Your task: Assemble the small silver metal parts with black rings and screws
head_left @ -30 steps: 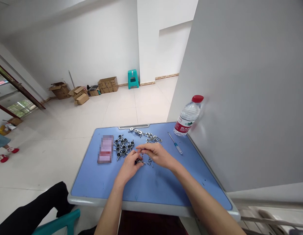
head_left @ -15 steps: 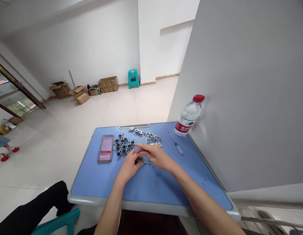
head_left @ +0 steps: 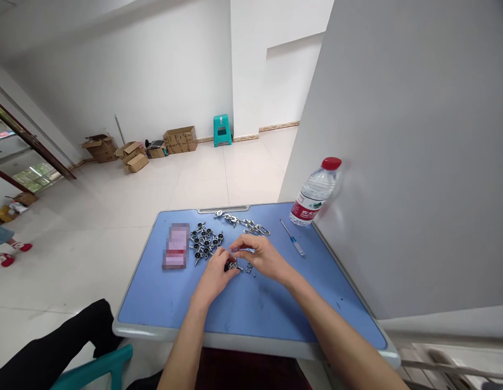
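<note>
My left hand is closed round a small black-and-silver metal part, low over the tabletop. Just to its right, my right hand has thumb and forefinger pinched close to the left fingertips; what lies between them is too small to make out. A few tiny screw-like pieces lie under the right palm. Left of the hands sits a group of black-and-silver metal parts with round black discs. Beyond the right hand is a pile of flat silver metal pieces.
The blue table has a raised grey rim. On it are a blurred pinkish rectangular object, a screwdriver and a red-capped water bottle by the grey panel. Cardboard boxes and a green stool stand by the wall.
My right hand's forefinger has drawn back from the black-disc parts and bent into a pinch by the left fingertips. My left hand has stayed almost still.
</note>
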`<action>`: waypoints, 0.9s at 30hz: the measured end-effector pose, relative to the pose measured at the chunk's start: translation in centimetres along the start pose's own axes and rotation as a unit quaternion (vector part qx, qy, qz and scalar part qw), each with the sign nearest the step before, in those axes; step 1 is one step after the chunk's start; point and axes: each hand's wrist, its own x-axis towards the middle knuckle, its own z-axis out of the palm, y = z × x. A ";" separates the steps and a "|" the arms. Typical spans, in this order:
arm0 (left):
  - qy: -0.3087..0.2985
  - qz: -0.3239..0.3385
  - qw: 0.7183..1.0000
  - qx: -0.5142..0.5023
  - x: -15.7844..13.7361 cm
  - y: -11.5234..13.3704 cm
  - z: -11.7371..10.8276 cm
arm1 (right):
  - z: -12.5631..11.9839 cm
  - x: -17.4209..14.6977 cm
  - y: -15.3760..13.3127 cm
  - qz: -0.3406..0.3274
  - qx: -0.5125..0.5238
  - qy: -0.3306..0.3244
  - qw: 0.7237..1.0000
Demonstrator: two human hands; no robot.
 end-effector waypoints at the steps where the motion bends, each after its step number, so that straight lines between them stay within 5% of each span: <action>1: 0.000 -0.001 1.000 0.000 0.0 -0.1 0.0 | -0.2 0.0 0.0 0.001 0.004 -0.012 1.000; 8: -0.002 0.003 1.000 -0.002 0.1 -0.1 0.0 | -0.5 -0.1 0.0 0.015 -0.057 -0.023 0.998; 14: 0.006 0.002 1.000 -0.001 0.1 -0.1 0.1 | 0.2 -0.1 0.9 -0.062 -0.192 0.022 0.979; 27: 0.003 0.007 1.000 -0.008 0.0 0.2 -0.1 | -1.0 -0.1 0.2 -0.079 -0.127 -0.053 0.987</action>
